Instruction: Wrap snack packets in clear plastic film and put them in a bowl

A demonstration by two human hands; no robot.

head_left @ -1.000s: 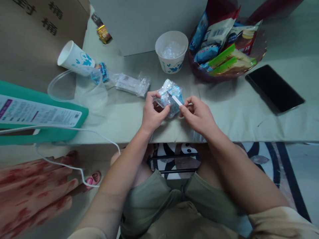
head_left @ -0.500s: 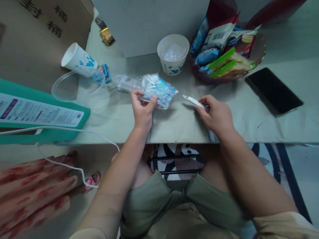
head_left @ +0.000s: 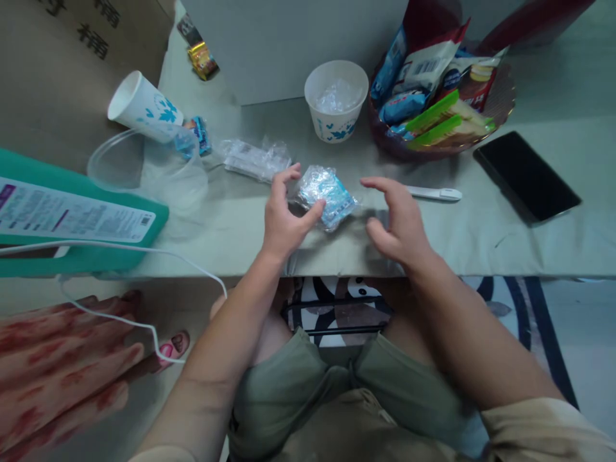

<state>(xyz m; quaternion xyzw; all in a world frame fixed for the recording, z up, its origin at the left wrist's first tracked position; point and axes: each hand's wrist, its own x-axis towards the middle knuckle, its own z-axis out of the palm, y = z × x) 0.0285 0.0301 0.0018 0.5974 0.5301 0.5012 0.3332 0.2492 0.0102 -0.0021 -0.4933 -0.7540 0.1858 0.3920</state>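
- Left hand (head_left: 283, 218) grips a crinkly blue-and-clear plastic packet (head_left: 325, 194), thumb below and fingers curled over its left end, just above the near part of the worktop (head_left: 481, 237).
- The packet's long axis runs roughly left to right, tilted a little down towards the right, so its free end points at the right hand.
- Right hand (head_left: 399, 221) hovers just to the right of the packet, fingers spread and half curled, holding nothing; a small gap shows between its fingertips and the packet's free end.
- Of the two hands, the left has the packet; the right is near it but apart.
- A white stick (head_left: 433, 193) lies flat on the worktop beyond the right hand, its length running left to right, untouched.
- Farther back stand a paper cup (head_left: 337, 102) with clear wrappers inside, a bowl of snacks (head_left: 436, 77), a dark phone (head_left: 527, 173), and another clear wrapper (head_left: 253, 159) just left of the left hand.
- A tipped paper cup (head_left: 144, 109) rests on a clear tub (head_left: 144, 173) at far left.
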